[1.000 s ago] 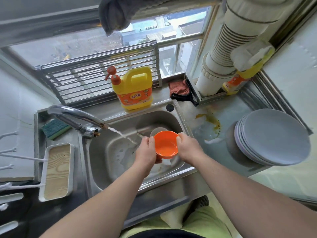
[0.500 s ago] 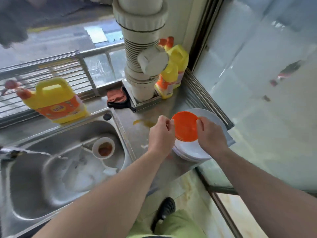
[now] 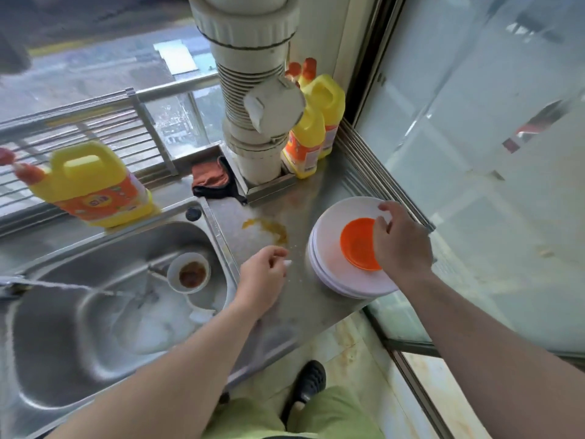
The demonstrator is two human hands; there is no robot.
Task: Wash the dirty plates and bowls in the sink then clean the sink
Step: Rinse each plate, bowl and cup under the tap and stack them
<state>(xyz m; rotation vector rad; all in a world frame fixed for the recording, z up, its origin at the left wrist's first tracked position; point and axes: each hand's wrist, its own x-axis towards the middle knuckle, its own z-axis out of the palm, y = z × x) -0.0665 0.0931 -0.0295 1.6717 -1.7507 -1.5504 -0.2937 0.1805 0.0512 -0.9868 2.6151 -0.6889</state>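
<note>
Orange bowl [image 3: 359, 243]: upright on the white plate stack [image 3: 329, 248] at the counter's right edge.
Right hand [image 3: 400, 242]: fingers curled at the bowl's rim, seemingly letting go.
Left hand [image 3: 262, 280]: loosely curled, empty, above the counter [image 3: 304, 299].
Advice: centre the bowl, then release.
Dirty bowl [image 3: 189, 273]: waits in the sink [image 3: 63, 327].

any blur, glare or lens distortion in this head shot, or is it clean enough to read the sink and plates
Head view: daylight from the window, soft shadows; the white pipe and window frame bow from wide-angle distortion; glare washes the glossy right wall; the detergent jug and sink look slightly smeared; the orange bowl on the plate stack reads clearly.
</note>
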